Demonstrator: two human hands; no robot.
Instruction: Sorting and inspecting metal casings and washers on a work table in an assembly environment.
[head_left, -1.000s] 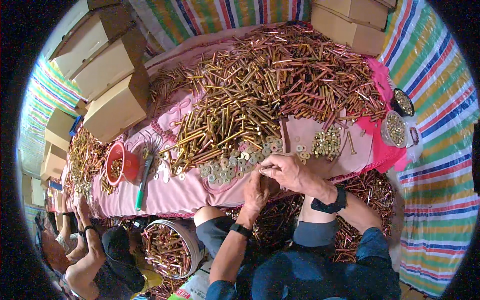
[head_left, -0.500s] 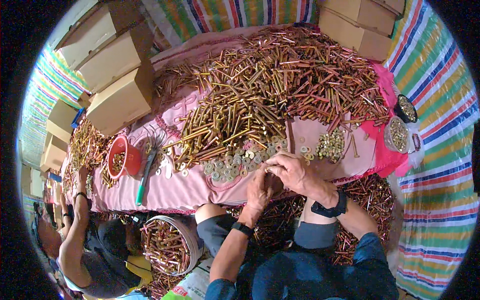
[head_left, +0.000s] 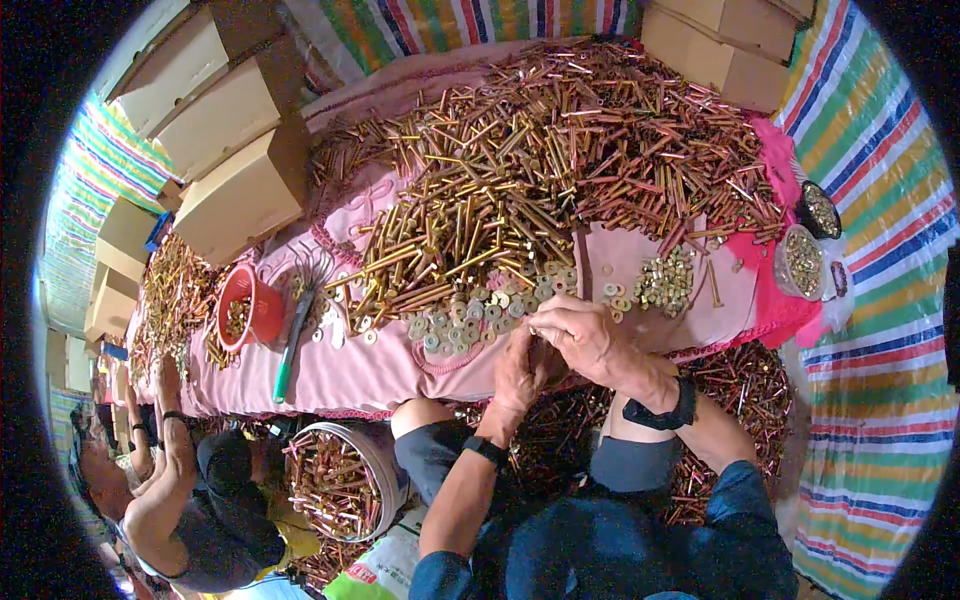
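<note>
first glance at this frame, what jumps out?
A huge heap of brass-coloured bolts covers the far half of the pink cloth table. At its near edge the left hand and right hand meet beside a patch of washers. Tan cardboard boxes line the table's far left.
</note>
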